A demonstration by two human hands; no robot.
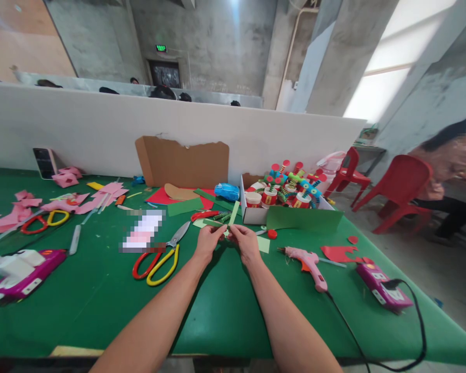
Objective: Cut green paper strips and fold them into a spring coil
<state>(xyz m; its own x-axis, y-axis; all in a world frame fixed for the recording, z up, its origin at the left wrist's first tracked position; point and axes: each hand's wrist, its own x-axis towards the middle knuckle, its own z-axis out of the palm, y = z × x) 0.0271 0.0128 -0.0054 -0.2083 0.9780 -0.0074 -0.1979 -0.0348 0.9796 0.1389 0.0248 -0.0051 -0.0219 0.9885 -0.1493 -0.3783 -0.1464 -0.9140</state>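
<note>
Both my hands meet over the middle of the green table (101, 305). My left hand (207, 242) and my right hand (246, 242) are closed in a pinch on thin green paper strips (233, 214) that cross between the fingertips; one strip stands up toward the box, another lies sideways. A folded green-and-dark strip (222, 216) lies just beyond them. Red-and-yellow scissors (160, 257) lie to the left of my left hand. A pink glue gun (309, 263) lies to the right of my right hand, its black cord trailing off the table edge.
A white box (252, 213) of colourful paper-cup figures stands behind my hands, with a green sheet (303, 219) leaning on it. Pink paper scraps (19, 210), a second pair of scissors (46, 221), cardboard (184, 163) and a white partition (81, 129) lie beyond. A person sits at right by red chairs (399, 189).
</note>
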